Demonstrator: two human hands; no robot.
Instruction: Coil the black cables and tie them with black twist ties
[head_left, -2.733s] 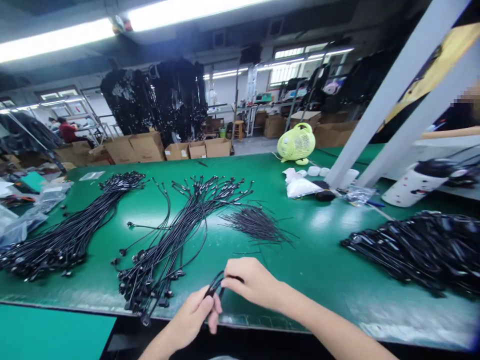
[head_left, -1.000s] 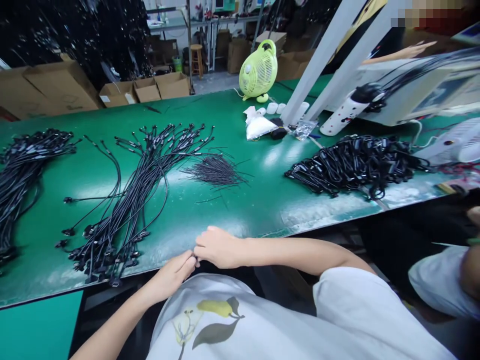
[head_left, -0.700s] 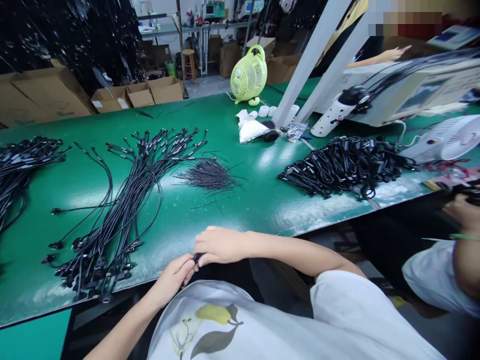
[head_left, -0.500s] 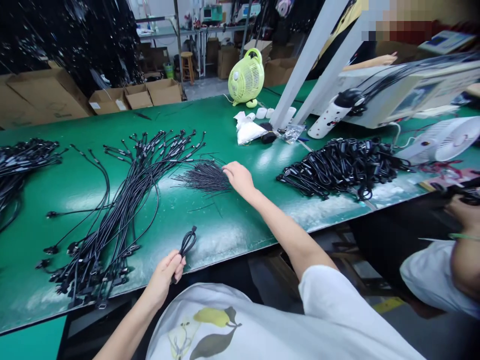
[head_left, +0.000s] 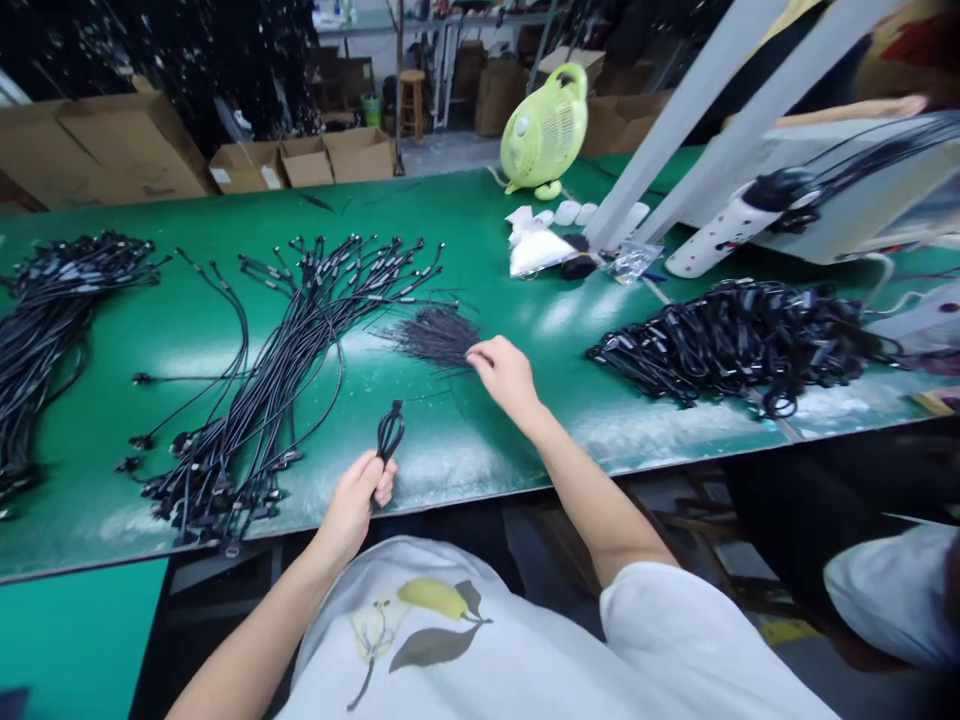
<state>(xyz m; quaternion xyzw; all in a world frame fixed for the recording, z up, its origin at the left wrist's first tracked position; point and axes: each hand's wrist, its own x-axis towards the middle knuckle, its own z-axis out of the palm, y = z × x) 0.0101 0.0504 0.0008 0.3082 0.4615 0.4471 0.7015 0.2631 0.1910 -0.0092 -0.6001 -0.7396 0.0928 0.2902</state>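
Observation:
My left hand (head_left: pixel 361 495) is closed around a folded black cable (head_left: pixel 390 432), whose loops and plug stick up above the fist near the table's front edge. My right hand (head_left: pixel 510 378) has thumb and fingertips pinched together at the right edge of a pile of thin black twist ties (head_left: pixel 439 335); whatever is between the fingertips is too small to make out. Left of that pile, a spread of long black cables (head_left: pixel 277 370) with connectors at both ends lies across the green table (head_left: pixel 480 450).
A heap of bundled black cables (head_left: pixel 735 340) lies at right, and another cable bunch (head_left: pixel 60 340) at far left. Behind stand a green fan (head_left: pixel 544 135), a white bag (head_left: pixel 536 248), metal posts (head_left: pixel 682 130) and a spotted bottle (head_left: pixel 724 240). A co-worker's sleeve (head_left: pixel 892 590) shows at right.
The view has shifted, so the table's contents sit further right in the picture. My right hand has drawn slightly back toward me at the pile's edge. The left still holds the folded cable.

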